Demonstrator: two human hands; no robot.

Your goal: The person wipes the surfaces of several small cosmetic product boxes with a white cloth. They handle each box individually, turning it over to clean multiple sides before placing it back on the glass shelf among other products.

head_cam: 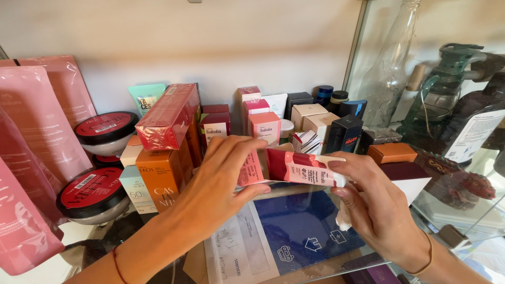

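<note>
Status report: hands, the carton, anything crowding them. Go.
Left hand and right hand both grip the pink-and-red carton, held flat above the blue packet. Orange box close beside the left hand; small boxes packed behind.

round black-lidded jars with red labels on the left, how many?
3. One jar sits up by the pink pouches, a larger jar lower left, and a third jar mostly hidden between them. More may be hidden behind.
</note>
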